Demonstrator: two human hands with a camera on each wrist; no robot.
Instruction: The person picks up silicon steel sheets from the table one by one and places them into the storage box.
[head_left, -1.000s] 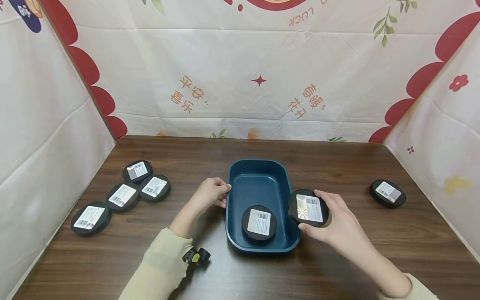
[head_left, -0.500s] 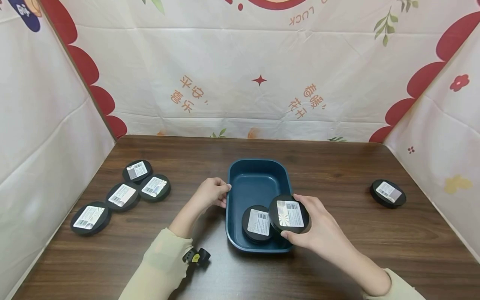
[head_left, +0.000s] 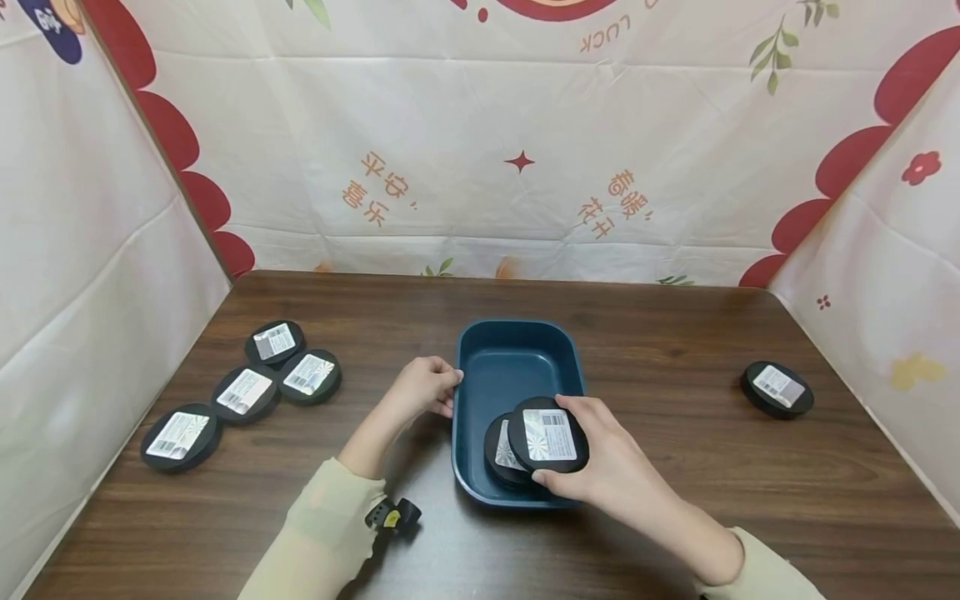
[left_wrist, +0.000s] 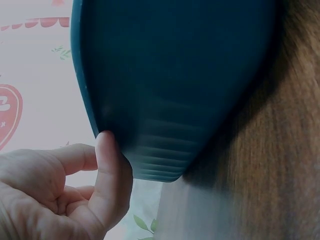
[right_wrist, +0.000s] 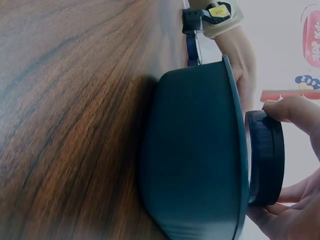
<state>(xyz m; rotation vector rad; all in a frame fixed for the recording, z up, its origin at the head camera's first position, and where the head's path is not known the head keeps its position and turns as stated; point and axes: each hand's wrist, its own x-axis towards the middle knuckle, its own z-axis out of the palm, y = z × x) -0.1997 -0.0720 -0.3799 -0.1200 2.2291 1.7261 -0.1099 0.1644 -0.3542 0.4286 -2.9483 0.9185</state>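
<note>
A dark blue rectangular tub [head_left: 517, 367] stands on the table between my hands. My left hand [head_left: 423, 387] pinches its left rim; in the left wrist view the thumb [left_wrist: 107, 155] lies against the outer wall. My right hand [head_left: 603, 450] grips a flat round black case [head_left: 549, 435] with a white barcode label, thumb and fingers on opposite edges. The right wrist view has this gripped case [right_wrist: 267, 157] just above the tub's rim. Inside the tub lies another labelled black case [head_left: 501, 454], partly covered by the gripped one.
Several similar round cases [head_left: 244, 392] lie grouped on the left of the brown wooden table [head_left: 660, 333]. A single case [head_left: 777, 389] lies far right. Patterned white cloth [head_left: 465, 117] closes off the back and both sides. A black band with a small device [head_left: 393, 515] sits on the left wrist.
My right hand has carried the gripped case leftward from the tub's right rim to over the case inside, partly covering it. The left hand has stayed at the rim.
</note>
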